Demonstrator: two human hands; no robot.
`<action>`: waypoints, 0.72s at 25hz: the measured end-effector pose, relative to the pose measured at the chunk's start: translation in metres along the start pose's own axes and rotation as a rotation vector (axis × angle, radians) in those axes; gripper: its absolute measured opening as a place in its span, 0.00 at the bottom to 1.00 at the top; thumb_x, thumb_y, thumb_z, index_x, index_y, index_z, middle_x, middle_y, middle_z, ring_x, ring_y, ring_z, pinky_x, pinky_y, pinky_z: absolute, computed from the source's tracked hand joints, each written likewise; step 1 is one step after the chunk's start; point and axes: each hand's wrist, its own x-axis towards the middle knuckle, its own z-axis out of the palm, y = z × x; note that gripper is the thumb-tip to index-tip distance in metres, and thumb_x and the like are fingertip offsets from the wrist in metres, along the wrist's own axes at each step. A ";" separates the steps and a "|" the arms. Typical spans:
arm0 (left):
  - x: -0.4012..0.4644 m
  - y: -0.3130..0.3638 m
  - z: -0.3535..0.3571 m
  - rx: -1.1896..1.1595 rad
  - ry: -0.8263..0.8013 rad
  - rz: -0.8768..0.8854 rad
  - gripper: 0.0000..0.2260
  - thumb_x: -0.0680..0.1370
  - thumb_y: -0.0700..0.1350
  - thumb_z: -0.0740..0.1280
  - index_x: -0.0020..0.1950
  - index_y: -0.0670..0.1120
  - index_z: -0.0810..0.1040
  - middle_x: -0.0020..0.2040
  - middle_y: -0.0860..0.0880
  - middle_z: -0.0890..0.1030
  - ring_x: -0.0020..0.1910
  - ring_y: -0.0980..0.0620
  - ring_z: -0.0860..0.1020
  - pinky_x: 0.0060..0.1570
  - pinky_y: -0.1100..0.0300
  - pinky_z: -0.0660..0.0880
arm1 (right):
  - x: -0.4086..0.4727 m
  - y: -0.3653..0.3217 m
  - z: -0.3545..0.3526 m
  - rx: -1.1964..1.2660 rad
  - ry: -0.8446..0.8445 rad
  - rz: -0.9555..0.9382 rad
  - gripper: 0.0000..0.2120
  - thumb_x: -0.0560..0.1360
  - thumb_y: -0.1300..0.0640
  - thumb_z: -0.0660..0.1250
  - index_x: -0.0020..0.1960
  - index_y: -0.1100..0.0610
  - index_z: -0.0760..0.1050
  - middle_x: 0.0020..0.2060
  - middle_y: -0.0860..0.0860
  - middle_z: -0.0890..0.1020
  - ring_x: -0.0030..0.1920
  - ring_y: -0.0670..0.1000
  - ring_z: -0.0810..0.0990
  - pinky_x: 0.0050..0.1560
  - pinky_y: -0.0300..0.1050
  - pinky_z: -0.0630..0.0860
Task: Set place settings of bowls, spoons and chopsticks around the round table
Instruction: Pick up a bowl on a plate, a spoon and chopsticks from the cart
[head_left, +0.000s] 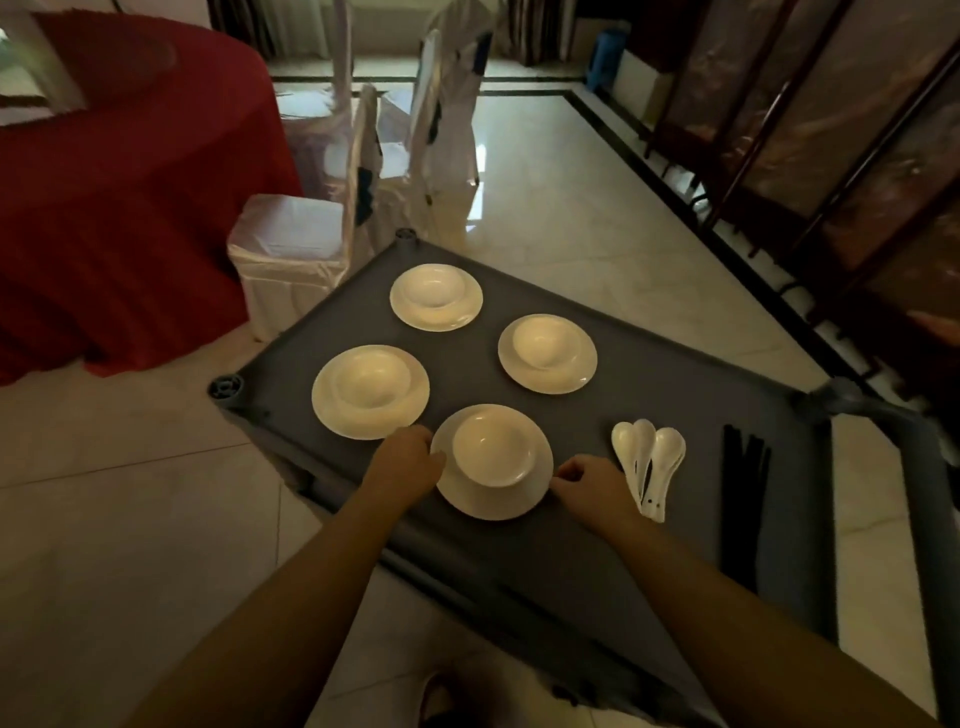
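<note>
Both grips sit at the nearest round white plate (491, 499): my left hand (408, 460) curls its fingers onto the plate's left rim, my right hand (592, 486) pinches the right rim, though the fingertips are hidden from me. A white ceramic bowl (493, 447) stands on that plate, on the grey cart-top counter (571, 571). Three more white plates with bowls (435, 296) (547, 353) (370, 391) lie farther along the counter. White ceramic spoons (647, 467) lie bunched just right of my right hand; black chopsticks (740, 499) lie beyond them, dark and hard to count. At upper left, the red-clothed round table (130, 197) is cut off by the frame edge, with white-covered chairs (291, 249) beside it.
</note>
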 end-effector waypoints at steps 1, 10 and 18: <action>0.004 -0.001 0.003 -0.025 -0.015 -0.008 0.09 0.79 0.47 0.67 0.57 0.45 0.80 0.51 0.46 0.83 0.51 0.47 0.80 0.53 0.53 0.77 | 0.002 0.001 0.003 0.041 0.002 0.027 0.07 0.75 0.55 0.72 0.53 0.52 0.80 0.45 0.47 0.82 0.48 0.48 0.81 0.50 0.44 0.78; 0.021 0.000 0.013 -0.123 -0.075 -0.118 0.11 0.77 0.39 0.66 0.59 0.40 0.82 0.54 0.41 0.83 0.55 0.42 0.80 0.56 0.50 0.77 | 0.013 -0.005 0.016 0.418 -0.144 0.287 0.21 0.76 0.65 0.69 0.68 0.58 0.72 0.59 0.58 0.79 0.46 0.54 0.84 0.37 0.44 0.83; 0.016 -0.001 0.017 -0.429 -0.117 -0.261 0.11 0.78 0.38 0.68 0.60 0.43 0.80 0.54 0.43 0.81 0.55 0.42 0.80 0.55 0.42 0.81 | 0.014 -0.001 0.003 0.519 -0.198 0.267 0.15 0.77 0.67 0.68 0.61 0.56 0.73 0.59 0.56 0.77 0.55 0.56 0.81 0.44 0.48 0.84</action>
